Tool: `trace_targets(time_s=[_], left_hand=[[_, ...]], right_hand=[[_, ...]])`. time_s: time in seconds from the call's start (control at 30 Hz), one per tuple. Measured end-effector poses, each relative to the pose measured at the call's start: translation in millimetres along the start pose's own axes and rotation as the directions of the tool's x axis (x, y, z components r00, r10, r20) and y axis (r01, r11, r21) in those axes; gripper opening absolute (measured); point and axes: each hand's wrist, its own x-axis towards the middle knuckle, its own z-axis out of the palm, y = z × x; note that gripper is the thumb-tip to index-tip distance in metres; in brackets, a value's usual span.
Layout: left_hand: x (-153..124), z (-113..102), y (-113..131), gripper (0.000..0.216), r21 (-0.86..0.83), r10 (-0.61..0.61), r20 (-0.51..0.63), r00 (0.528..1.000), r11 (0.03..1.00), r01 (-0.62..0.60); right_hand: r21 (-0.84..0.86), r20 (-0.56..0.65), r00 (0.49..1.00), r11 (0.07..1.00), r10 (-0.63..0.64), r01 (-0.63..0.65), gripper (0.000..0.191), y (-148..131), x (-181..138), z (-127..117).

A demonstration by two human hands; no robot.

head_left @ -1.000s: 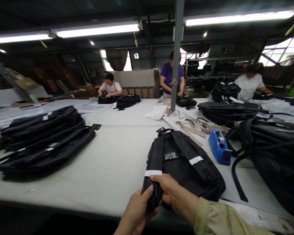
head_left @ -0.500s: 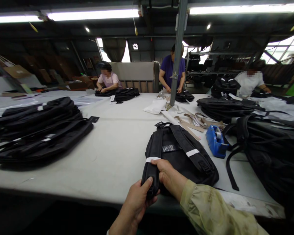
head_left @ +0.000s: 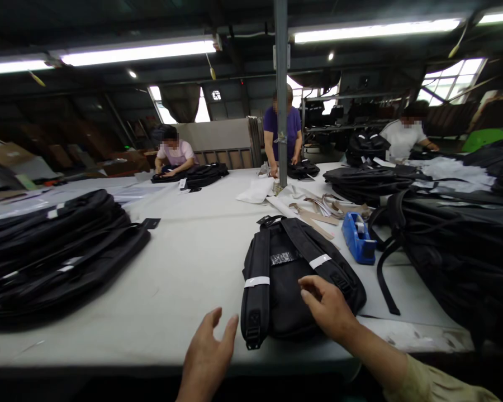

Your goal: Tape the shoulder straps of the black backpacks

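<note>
A black backpack (head_left: 291, 304) lies on the table with its straps facing up. White bands wrap both straps, one on the left strap (head_left: 256, 307) and one on the right. My left hand (head_left: 209, 346) is just left of the left strap's lower end, thumb and fingers apart, holding nothing. Over the lower right part of the backpack hovers my right hand (head_left: 329, 307), its fingers curved and apart from the thumb, with nothing visible in it. Whether its underside brushes the backpack I cannot tell.
Stacked black backpacks (head_left: 62, 251) stand at left, and more black bags (head_left: 448, 245) pile up at right. A blue tape dispenser (head_left: 358, 237) sits beside the backpack. Behind it are paper strips (head_left: 324, 206) and a metal post (head_left: 281, 111). Several people work across the white table (head_left: 184, 240).
Both hands have let go of the left strap. My left hand moved left, and my right hand moved right over the backpack. The camera view has turned slightly.
</note>
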Motion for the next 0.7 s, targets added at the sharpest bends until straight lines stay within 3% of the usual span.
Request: trace_targets(time_s=[0.07,0.13,0.2,0.33,0.4,0.43,0.47,0.5,0.53,0.6,0.67,0.7], left_hand=[[0.5,11.7,9.6,0.066,0.087,0.22,-0.002,0.976,0.972,-0.219],[-2.5,26.1,16.2,0.073,0.138,0.31,0.139,0.941,0.935,-0.328],[-6.8,37.1,20.3,0.073,0.161,0.294,0.254,0.921,0.926,-0.34],[-10.5,46.8,45.9,0.051,0.11,0.422,0.117,0.899,0.894,-0.434],[-8.1,57.9,72.2,0.041,-0.013,0.434,0.126,0.892,0.9,-0.436],[-5.6,67.4,86.3,0.039,-0.084,0.379,0.207,0.902,0.925,-0.369],[-2.2,79.5,99.6,0.039,-0.136,0.261,0.323,0.91,0.964,-0.228],[1.8,93.6,111.2,0.039,-0.178,0.12,0.456,0.882,0.983,-0.042],[6.1,108.8,120.8,0.04,-0.212,-0.014,0.575,0.818,0.963,0.166],[14.5,138.3,134.3,0.047,-0.244,-0.183,0.745,0.642,0.82,0.518],[20.5,162.2,143.0,0.057,-0.257,-0.203,0.841,0.502,0.666,0.7],[22.3,171.3,146.6,0.062,-0.265,-0.175,0.872,0.458,0.618,0.74]], right_hand=[[-0.256,-0.144,0.974,0.957,-0.176,0.135,0.035,12.7,3.8,-23.2],[-0.433,-0.225,0.951,0.896,-0.212,0.097,0.043,25.8,12.5,-42.1],[-0.498,-0.235,0.964,0.867,-0.122,-0.011,0.044,39.0,22.1,-56.3],[-0.468,-0.194,0.976,0.866,0.095,-0.177,0.046,57.5,38.7,-71.7],[-0.439,-0.181,0.971,0.871,0.156,-0.222,0.046,59.5,47.4,-75.2],[-0.409,-0.167,0.969,0.881,0.184,-0.238,0.045,58.7,52.2,-76.6],[-0.36,-0.151,0.966,0.898,0.211,-0.253,0.044,57.2,57.0,-77.9],[-0.287,-0.135,0.962,0.92,0.236,-0.266,0.041,55.1,61.6,-79.3],[-0.179,-0.108,0.959,0.944,0.261,-0.277,0.036,52.6,65.6,-81.0],[0.139,-0.004,0.941,0.932,0.337,-0.334,0.021,47.8,71.9,-85.0],[0.443,0.114,0.895,0.785,0.43,-0.434,0.011,44.3,76.0,-90.3],[0.533,0.157,0.868,0.699,0.471,-0.476,0.012,43.3,77.7,-93.5]])
